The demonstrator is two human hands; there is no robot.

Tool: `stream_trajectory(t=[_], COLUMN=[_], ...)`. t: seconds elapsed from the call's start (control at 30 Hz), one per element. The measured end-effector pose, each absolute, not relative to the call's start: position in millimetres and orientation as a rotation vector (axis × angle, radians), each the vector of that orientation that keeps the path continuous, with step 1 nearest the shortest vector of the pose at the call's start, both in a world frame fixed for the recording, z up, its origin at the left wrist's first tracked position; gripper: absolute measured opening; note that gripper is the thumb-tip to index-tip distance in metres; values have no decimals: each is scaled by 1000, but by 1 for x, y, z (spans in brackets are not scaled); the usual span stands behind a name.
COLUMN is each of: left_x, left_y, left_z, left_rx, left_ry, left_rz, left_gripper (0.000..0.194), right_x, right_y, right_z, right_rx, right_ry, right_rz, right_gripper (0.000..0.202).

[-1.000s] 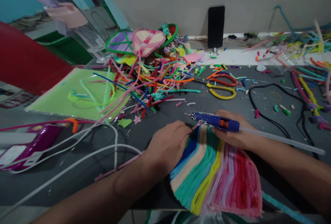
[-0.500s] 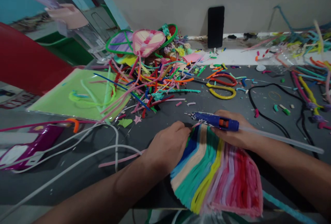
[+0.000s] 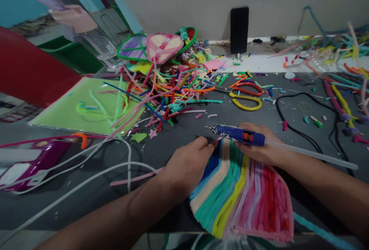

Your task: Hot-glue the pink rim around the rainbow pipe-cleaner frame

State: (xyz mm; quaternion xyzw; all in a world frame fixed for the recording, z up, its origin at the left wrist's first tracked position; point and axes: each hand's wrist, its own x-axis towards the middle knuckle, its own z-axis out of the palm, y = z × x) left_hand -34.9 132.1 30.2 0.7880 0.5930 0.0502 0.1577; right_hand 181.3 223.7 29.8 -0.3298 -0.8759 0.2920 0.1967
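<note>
A fan-shaped piece of striped pipe cleaners [image 3: 245,200], blue through cream, teal, yellow, pink and red, lies at the near table edge. My left hand [image 3: 187,161] pinches its narrow top left corner with fingertips together. My right hand [image 3: 259,148] rests on the piece's upper right and holds a blue glue gun [image 3: 239,134] with an orange trigger, its nozzle pointing left above the tip. A clear glue stick [image 3: 311,154] sticks out of the gun's back to the right.
A heap of coloured pipe cleaners [image 3: 173,88] and a pink heart piece [image 3: 164,46] lie beyond. Red and yellow scissors [image 3: 248,96], a black phone [image 3: 239,30] upright against the wall, a black cable [image 3: 300,127], white cables [image 3: 95,165], a purple glue gun [image 3: 31,161] and a green sheet [image 3: 83,107] surround the hands.
My left hand's fingertips have shifted slightly up and right along the piece's tip. The glue gun and right hand stay nearly where they were.
</note>
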Motion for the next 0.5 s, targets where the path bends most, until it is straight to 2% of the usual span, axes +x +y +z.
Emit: stream_trajectory(t=[0.23, 0.5], left_x=[-34, -34], left_y=[133, 132], left_z=[32, 33], left_rx=[2272, 2322], left_ry=[1682, 1678], left_rz=[114, 0], left_gripper=[38, 43], right_x=[182, 181], right_y=[226, 229], right_z=[29, 19], right_rx=[-879, -968], right_ry=[-2487, -2413], right_rz=[786, 824], right_gripper=[5, 10])
